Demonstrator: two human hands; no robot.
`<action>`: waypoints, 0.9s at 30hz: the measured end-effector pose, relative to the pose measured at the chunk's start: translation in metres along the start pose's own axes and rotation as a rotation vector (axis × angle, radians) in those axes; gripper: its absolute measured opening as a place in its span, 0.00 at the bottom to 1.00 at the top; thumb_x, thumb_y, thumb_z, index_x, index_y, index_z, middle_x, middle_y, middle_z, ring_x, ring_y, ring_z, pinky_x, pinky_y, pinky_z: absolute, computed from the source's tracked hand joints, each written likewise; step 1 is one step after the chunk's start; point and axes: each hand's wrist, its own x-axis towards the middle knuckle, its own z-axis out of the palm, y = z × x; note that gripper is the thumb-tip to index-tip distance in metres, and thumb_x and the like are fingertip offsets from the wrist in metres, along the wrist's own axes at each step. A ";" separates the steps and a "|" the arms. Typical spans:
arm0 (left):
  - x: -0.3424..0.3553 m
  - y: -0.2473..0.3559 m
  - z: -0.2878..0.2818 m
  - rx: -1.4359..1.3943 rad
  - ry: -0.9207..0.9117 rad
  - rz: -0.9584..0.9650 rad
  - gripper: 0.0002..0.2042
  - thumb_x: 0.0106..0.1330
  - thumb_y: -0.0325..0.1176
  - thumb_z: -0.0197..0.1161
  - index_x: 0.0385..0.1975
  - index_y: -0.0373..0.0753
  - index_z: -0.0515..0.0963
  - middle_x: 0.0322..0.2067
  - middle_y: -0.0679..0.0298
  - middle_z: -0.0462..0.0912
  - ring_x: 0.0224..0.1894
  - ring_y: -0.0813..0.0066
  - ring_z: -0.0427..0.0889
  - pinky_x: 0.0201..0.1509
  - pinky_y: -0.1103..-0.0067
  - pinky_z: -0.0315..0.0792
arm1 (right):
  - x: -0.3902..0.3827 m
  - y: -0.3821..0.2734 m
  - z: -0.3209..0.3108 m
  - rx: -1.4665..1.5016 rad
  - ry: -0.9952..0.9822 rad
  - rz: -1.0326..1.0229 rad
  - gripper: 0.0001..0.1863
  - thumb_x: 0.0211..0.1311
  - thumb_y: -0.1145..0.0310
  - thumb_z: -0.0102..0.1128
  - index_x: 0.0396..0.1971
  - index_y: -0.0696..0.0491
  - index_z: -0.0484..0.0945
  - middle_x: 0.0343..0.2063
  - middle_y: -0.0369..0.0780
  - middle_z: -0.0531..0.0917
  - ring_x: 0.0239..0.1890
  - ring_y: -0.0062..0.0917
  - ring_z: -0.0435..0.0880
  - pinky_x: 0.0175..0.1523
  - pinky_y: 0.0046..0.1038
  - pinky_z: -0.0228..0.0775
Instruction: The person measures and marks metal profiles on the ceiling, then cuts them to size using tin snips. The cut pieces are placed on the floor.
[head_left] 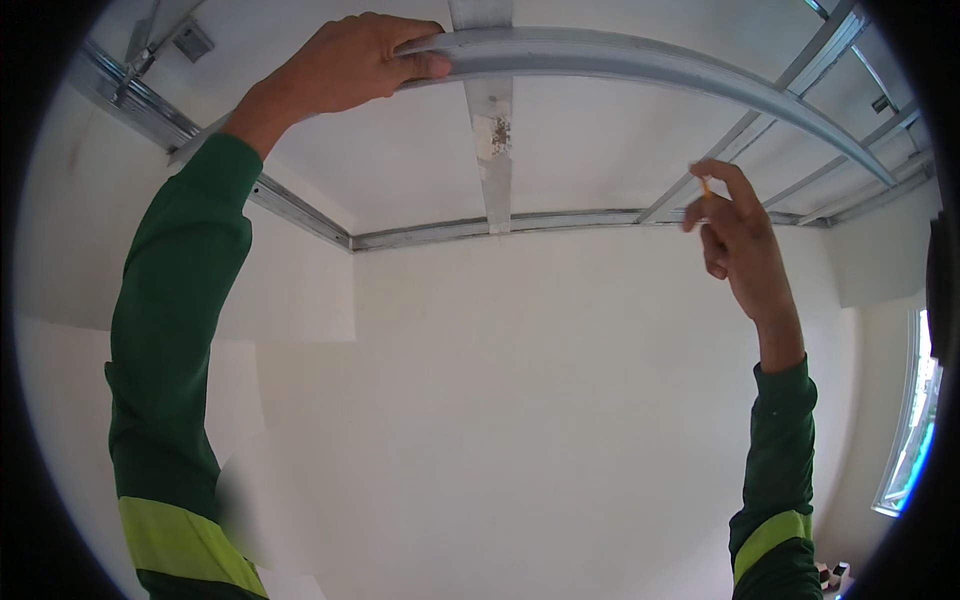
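Up at the ceiling, a long grey metal channel (620, 62) runs from the upper middle toward the right, looking bent through the lens. My left hand (365, 62) is closed round it near the middle, thumb below and fingers above. Lower and to the right, my right hand (738, 225) is raised below the channel without touching it. Between its thumb and forefinger is a small, thin orange stick (706, 187); most of it is hidden by the fingers, so its exact kind does not show.
A metal ceiling frame surrounds the channel: a cross strip (490, 150) with a rough dark patch, a wall rail (430, 236) and slanting bars (720, 150) at right. A small grey box (193, 40) is at upper left. A white wall (520, 400) faces me; a window (910, 420) stands far right.
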 end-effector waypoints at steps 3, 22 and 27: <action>0.000 0.002 0.000 -0.043 -0.025 0.011 0.32 0.76 0.62 0.65 0.64 0.39 0.84 0.38 0.51 0.92 0.30 0.63 0.92 0.45 0.69 0.83 | 0.010 -0.042 0.031 -0.266 0.054 -0.043 0.20 0.83 0.66 0.54 0.69 0.51 0.72 0.36 0.41 0.89 0.28 0.17 0.77 0.35 0.23 0.71; 0.006 -0.008 0.009 0.037 -0.002 0.059 0.30 0.79 0.62 0.59 0.60 0.41 0.85 0.23 0.59 0.86 0.24 0.67 0.89 0.37 0.71 0.84 | 0.146 -0.103 0.081 0.205 -0.016 -0.475 0.06 0.78 0.70 0.59 0.45 0.57 0.79 0.30 0.35 0.83 0.32 0.15 0.79 0.37 0.21 0.75; 0.006 -0.006 0.010 0.033 -0.030 0.023 0.29 0.78 0.63 0.60 0.60 0.43 0.86 0.23 0.59 0.85 0.25 0.67 0.89 0.38 0.70 0.85 | 0.157 -0.105 0.083 0.014 -0.025 -0.487 0.10 0.79 0.66 0.58 0.43 0.58 0.81 0.33 0.38 0.87 0.33 0.16 0.80 0.40 0.22 0.76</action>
